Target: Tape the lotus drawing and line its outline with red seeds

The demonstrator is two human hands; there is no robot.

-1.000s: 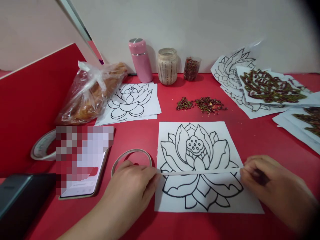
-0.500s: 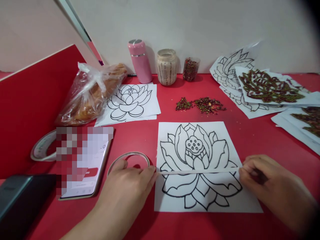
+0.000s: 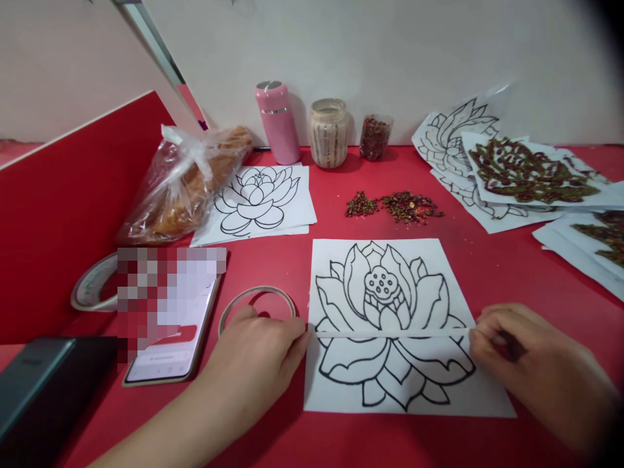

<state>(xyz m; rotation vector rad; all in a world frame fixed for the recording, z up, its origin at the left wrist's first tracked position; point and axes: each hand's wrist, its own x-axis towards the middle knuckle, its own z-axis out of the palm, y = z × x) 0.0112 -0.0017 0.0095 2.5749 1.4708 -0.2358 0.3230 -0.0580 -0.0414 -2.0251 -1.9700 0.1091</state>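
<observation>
the left hand (image 3: pixel 266 344) and the right hand (image 3: pixel 531 364) each pinch one end of a narrow pale strip (image 3: pixel 390 335), stretched straight across the middle of a lotus drawing (image 3: pixel 397 299) on the red table (image 3: pixel 390 445); whether the strip touches the drawing cannot be told. a thin ring (image 3: pixel 257 289) shows partly behind the left hand, with a phone (image 3: pixel 168 354) farther left. beyond the drawing sit two small heaps of seeds (image 3: pixel 412 207), and farther back a pink bottle (image 3: pixel 279 127), a jar (image 3: pixel 329 136) and a small clear cup (image 3: pixel 375 138) stand in a row
</observation>
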